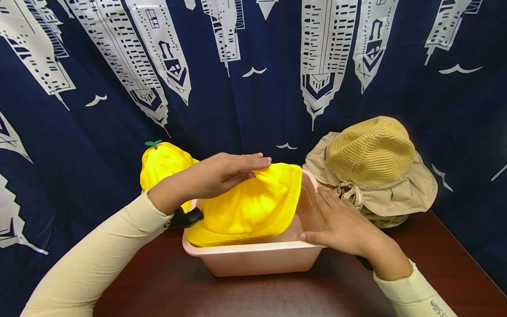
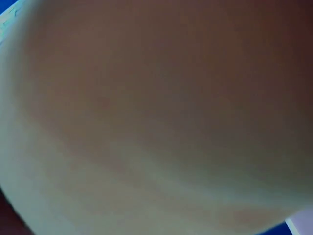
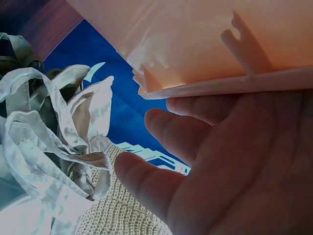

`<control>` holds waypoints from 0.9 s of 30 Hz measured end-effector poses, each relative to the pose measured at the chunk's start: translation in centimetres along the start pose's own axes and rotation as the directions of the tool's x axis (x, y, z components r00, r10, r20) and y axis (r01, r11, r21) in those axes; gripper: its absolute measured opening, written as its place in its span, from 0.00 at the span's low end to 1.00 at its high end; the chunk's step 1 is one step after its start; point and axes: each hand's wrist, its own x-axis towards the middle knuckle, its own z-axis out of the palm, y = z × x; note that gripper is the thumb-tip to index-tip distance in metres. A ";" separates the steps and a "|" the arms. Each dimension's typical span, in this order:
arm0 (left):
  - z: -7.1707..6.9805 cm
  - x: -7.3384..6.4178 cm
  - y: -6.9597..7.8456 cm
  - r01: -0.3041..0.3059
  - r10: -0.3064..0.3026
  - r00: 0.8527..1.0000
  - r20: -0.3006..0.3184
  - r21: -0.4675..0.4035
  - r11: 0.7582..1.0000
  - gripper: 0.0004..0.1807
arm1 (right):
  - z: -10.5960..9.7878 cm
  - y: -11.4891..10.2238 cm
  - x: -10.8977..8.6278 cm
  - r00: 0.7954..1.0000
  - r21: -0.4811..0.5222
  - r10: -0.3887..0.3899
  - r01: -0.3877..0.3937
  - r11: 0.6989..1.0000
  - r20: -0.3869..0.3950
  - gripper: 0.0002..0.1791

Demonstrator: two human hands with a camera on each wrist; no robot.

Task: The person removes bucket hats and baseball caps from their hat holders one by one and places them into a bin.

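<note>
A bright yellow brimmed hat [image 1: 253, 207] lies tilted in a pale pink plastic basin [image 1: 261, 259], its brim along the front wall. My left hand [image 1: 214, 174] rests across the top of this hat with fingers extended. Blurred skin and pale cloth nearly fill the left wrist view. At the basin's right rim is my right hand [image 1: 344, 224], fingers straight and thumb spread toward the front edge. From the right wrist, the fingers of this hand [image 3: 205, 147] lie along the outside of the basin rim [image 3: 234, 88], gripping nothing.
Behind the basin's left side sits another yellow hat [image 1: 164, 165] with a green sprout on top. At right, a straw-coloured knit-crowned hat [image 1: 372, 149] with a beige brim and tied bow tops a stack of hats. A navy patterned cloth [image 1: 237, 114] hangs behind the dark red-brown table [image 1: 158, 281].
</note>
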 end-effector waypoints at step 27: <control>6.9 2.0 -2.9 0.115 -0.079 0.933 0.351 -0.083 0.990 0.24 | 0.1 0.1 0.0 1.000 0.023 0.017 -0.017 1.000 -0.004 0.65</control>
